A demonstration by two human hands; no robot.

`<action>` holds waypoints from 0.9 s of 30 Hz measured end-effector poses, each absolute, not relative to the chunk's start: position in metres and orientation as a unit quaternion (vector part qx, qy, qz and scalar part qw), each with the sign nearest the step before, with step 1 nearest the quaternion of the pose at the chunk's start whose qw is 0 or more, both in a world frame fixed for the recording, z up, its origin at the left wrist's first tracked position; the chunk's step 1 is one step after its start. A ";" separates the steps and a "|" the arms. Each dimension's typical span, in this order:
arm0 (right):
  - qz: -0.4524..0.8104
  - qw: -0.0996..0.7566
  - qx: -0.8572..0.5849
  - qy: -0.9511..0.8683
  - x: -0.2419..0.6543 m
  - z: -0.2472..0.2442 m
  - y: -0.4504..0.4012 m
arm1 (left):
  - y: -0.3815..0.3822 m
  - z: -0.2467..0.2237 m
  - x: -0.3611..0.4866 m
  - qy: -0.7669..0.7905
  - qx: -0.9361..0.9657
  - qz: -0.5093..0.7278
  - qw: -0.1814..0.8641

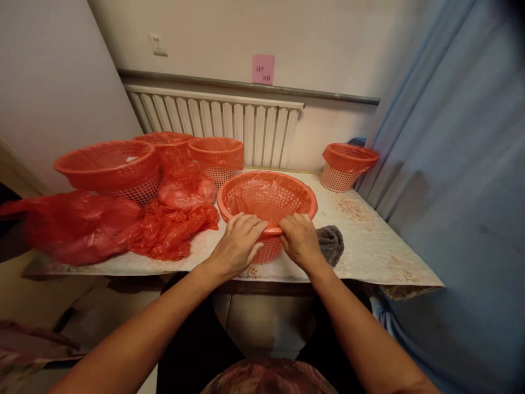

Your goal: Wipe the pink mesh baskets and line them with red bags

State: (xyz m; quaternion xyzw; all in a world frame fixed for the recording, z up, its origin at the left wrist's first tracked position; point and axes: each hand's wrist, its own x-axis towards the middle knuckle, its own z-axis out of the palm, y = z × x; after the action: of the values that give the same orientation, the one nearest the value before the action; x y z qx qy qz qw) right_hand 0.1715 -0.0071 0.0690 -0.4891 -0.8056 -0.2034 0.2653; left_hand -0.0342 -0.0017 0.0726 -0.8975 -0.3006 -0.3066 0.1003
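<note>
In front of me stands a round red plastic basket (268,247) with lattice walls, lined with a thin red plastic bag (266,200) that is folded over its rim. My left hand (238,243) grips the near rim from the left, fingers over the edge and thumb lower on the outside. Close beside it, my right hand (301,241) is closed round the same rim, knuckles up. The bag's edge under my fingers is hidden. A dark grey cloth (330,245) lies just right of my right hand.
Left on the table (385,246) are a large lined basket (104,164), two smaller ones (216,156) (164,139), and heaps of red bags (168,232) (82,227). Another lined basket (346,164) stands back right, beside a blue curtain (447,164). A radiator (217,123) runs behind.
</note>
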 end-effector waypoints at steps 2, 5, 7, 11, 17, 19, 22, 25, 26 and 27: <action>-0.220 0.260 -0.502 -0.795 0.160 0.068 -0.011 | -0.004 0.068 -0.024 -0.327 -0.886 -0.307 0.112; -0.217 0.251 -0.488 -0.807 0.155 0.069 -0.013 | 0.004 0.060 -0.017 -0.354 -0.866 -0.314 0.161; -0.204 0.244 -0.466 -0.826 0.164 0.070 -0.010 | 0.011 0.058 -0.018 -0.345 -0.864 -0.314 0.191; -0.161 0.245 -0.436 -0.851 0.197 0.073 0.003 | 0.027 0.055 -0.029 -0.311 -0.867 -0.320 0.224; -0.122 0.280 -0.436 -0.846 0.217 0.072 0.013 | 0.050 0.059 -0.058 -0.265 -0.894 -0.319 0.171; -0.141 0.282 -0.452 -0.835 0.209 0.070 0.010 | 0.046 0.064 -0.062 -0.274 -0.896 -0.318 0.141; -0.175 0.280 -0.476 -0.815 0.187 0.067 0.002 | 0.029 0.068 -0.053 -0.294 -0.892 -0.323 0.120; -0.205 0.277 -0.504 -0.792 0.162 0.065 -0.007 | 0.013 0.065 -0.034 -0.301 -0.888 -0.322 0.128; -0.210 0.275 -0.509 -0.788 0.155 0.066 -0.010 | 0.011 0.063 -0.029 -0.310 -0.883 -0.326 0.136; -0.211 0.272 -0.511 -0.787 0.150 0.066 -0.012 | 0.011 0.061 -0.025 -0.317 -0.878 -0.329 0.145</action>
State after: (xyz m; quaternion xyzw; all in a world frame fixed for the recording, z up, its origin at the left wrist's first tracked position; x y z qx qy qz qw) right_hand 0.1497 -0.0118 0.0662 -0.5115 -0.7874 -0.2113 0.2716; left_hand -0.0248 0.0107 0.0611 -0.8778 -0.3165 -0.3289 0.1455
